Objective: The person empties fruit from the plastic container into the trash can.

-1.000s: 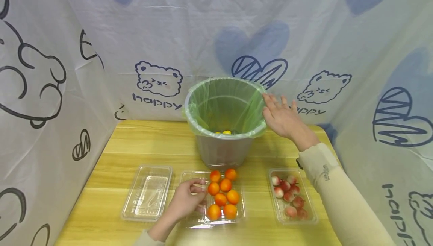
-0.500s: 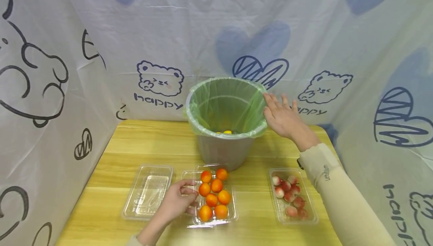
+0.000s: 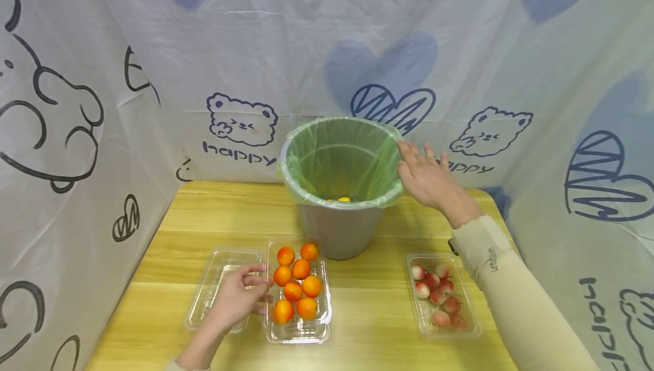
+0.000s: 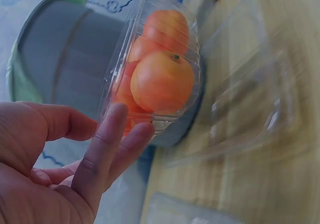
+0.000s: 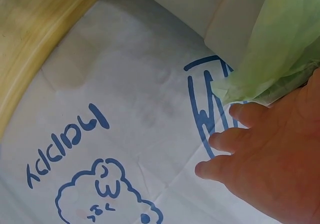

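Note:
My left hand (image 3: 237,294) pinches the left edge of a clear plastic box (image 3: 325,313) between thumb and fingers. Inside lie several oranges (image 3: 311,286). The left wrist view shows this box raised off the table, with a second clear box (image 4: 245,83) below it. A grey bin (image 3: 339,229), lined with a green bag (image 3: 352,167), stands behind the box. My right hand (image 3: 428,178) rests against the bin's right rim with its fingers extended. Small yellow things (image 3: 344,199) show at the bottom of the bin, mostly hidden.
At the left, partly behind my left hand, is a clear plastic box (image 3: 196,314). Another clear box (image 3: 472,331) at the right holds several red-and-white fruits (image 3: 436,296). The wooden table (image 3: 373,325) meets printed curtains (image 3: 306,19) at the back and sides.
My left hand has carried the box of oranges to the left across the table, over the second box. My right hand has stayed at the bin's rim.

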Motion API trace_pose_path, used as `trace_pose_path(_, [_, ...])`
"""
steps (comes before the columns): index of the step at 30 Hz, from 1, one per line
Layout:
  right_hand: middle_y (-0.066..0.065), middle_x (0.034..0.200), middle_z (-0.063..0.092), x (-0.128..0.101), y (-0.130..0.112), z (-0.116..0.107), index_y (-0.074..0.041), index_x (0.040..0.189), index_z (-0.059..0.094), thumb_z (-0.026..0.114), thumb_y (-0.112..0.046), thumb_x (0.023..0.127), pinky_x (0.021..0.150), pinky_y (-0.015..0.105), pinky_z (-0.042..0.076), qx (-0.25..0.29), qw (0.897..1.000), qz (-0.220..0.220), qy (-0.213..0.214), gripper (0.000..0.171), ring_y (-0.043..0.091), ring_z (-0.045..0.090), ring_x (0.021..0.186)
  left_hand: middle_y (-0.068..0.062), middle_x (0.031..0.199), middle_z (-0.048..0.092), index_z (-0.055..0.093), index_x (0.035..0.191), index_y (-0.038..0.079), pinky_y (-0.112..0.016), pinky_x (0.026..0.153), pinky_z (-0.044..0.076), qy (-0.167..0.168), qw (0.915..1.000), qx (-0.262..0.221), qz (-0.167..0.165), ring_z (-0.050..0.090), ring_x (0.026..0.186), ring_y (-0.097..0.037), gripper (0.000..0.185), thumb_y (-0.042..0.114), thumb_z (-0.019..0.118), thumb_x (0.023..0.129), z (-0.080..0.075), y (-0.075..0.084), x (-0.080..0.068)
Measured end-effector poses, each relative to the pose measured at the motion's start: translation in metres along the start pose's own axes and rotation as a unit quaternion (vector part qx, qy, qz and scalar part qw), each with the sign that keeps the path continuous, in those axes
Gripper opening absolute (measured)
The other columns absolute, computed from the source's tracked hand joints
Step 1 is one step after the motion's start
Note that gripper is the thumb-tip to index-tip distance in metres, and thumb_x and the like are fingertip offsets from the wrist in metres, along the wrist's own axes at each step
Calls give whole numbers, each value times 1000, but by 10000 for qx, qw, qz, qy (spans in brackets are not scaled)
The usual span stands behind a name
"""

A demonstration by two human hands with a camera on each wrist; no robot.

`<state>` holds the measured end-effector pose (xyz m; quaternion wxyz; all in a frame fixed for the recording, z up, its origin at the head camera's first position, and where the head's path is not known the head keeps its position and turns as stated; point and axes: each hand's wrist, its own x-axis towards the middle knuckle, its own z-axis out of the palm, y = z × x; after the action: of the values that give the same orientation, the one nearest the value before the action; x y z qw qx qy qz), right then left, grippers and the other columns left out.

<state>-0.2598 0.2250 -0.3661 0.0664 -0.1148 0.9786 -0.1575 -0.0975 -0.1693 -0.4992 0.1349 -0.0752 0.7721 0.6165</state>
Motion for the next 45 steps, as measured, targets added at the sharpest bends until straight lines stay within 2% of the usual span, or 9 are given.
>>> trace_pose_path(11, [17, 177, 6, -1, 1, 0, -16, 171, 2, 6, -44, 109, 126, 76, -12, 90, 10000, -15, 15, 68, 56, -2, 160, -25, 115, 75, 51, 144, -5, -36, 65, 69, 352, 9993, 96, 106, 80, 86, -33, 47, 1, 63, 100, -36, 20, 1])
trace_pose_path(17, [16, 178, 6, -1, 1, 0, -17, 171, 2, 6, -43, 110, 127, 75, -11, 128, 9999, -32, 19, 67, 55, -1, 160, -28, 119, 74, 48, 146, -7, -36, 67, 69, 493, 9984, 116, 232, 80, 82, -22, 48, 1, 60, 100, -53, 36, 2])
trace_pose_path(27, [17, 177, 6, -2, 1, 1, -17, 171, 2, 5, -43, 109, 127, 75, -9, 237, 9997, -25, 18, 67, 56, 0, 160, -14, 113, 78, 45, 148, -7, -35, 67, 69, 693, 9954, 231, 618, 78, 76, -9, 49, 3, 59, 101, -76, 68, 13])
trace_pose_path(36, [14, 178, 6, -1, 1, 4, -16, 171, 2, 7, -43, 109, 128, 74, -8, 333, 9994, -34, 6, 67, 56, 0, 160, 17, 90, 73, 43, 148, -7, -33, 66, 68, 858, 9920, 124, 917, 77, 74, -5, 49, 4, 58, 102, -91, 101, 23])
trace_pose_path(45, [12, 178, 7, -1, 1, 3, -17, 171, 1, 8, -43, 109, 129, 73, -8, 362, 9993, -6, 22, 67, 56, 2, 160, 18, 84, 74, 50, 134, 2, -29, 64, 67, 817, 9882, -55, 1295, 78, 72, -7, 34, 3, 58, 101, -101, 137, 32])
